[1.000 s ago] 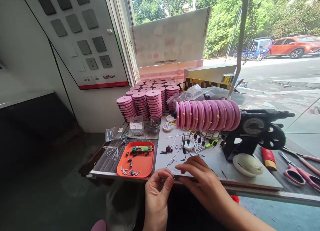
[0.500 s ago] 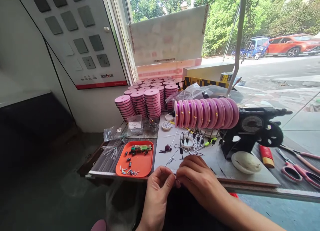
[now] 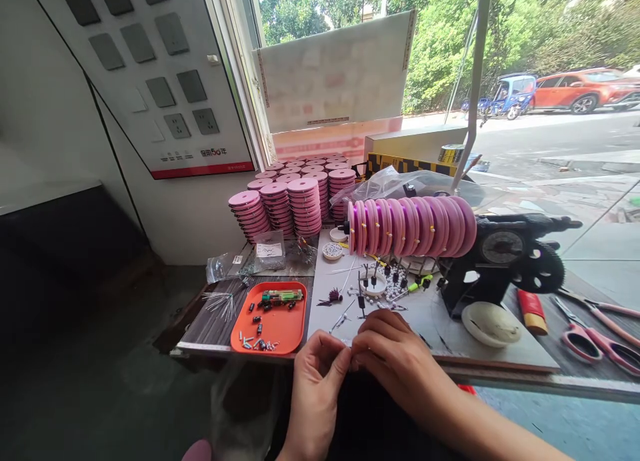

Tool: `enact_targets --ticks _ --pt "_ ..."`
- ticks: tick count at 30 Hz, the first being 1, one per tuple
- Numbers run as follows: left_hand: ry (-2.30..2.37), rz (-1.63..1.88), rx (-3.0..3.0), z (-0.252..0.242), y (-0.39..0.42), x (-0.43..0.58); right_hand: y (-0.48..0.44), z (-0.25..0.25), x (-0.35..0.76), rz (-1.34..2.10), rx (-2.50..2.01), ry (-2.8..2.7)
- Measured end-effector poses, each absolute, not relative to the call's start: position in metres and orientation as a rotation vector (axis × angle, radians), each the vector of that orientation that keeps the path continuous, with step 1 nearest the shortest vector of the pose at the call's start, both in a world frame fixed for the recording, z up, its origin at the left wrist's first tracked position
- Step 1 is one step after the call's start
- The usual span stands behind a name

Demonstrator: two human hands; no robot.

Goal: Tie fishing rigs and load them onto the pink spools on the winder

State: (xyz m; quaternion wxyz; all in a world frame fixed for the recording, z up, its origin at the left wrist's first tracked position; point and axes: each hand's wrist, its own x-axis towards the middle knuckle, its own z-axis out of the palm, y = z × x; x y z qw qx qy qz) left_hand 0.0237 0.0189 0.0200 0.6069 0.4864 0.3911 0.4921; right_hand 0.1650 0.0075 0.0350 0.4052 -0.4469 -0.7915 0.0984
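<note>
At the front edge of the work board (image 3: 320,314), my left hand (image 3: 320,381) and my right hand (image 3: 393,354) meet fingertip to fingertip. Both are closed in a pinch, and whatever lies between the fingers is too small or too hidden to name. Just beyond them, small black pieces on thin pins (image 3: 361,303) stand among scattered white beads (image 3: 395,289). A thin white stick (image 3: 343,314) lies close to my left fingertips. To the left, an orange tray (image 3: 295,338) holds small black parts and short tubes.
A hand-cranked winder (image 3: 470,281) carries a row of pink spools (image 3: 413,226). Stacked pink spools (image 3: 305,211) stand at the back. On the right are a white dish (image 3: 493,324), a red tube (image 3: 532,311), scissors (image 3: 593,338) and pliers (image 3: 607,309).
My fingertips have shifted slightly and the right fingers now sit a little closer over the left ones. The things on the table stay where they were.
</note>
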Motion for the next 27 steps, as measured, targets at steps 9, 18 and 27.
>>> enact_targets --ticks 9,18,27 --pt "0.730 1.133 0.991 0.014 0.024 0.021 0.007 0.052 0.171 0.717 -1.134 -1.906" --pt "0.609 1.029 1.017 0.016 0.030 0.018 0.010 0.057 0.176 0.907 -1.094 -1.898" --pt "0.791 0.777 1.194 0.030 0.032 0.009 0.015 0.053 0.179 0.597 -1.149 -2.024"
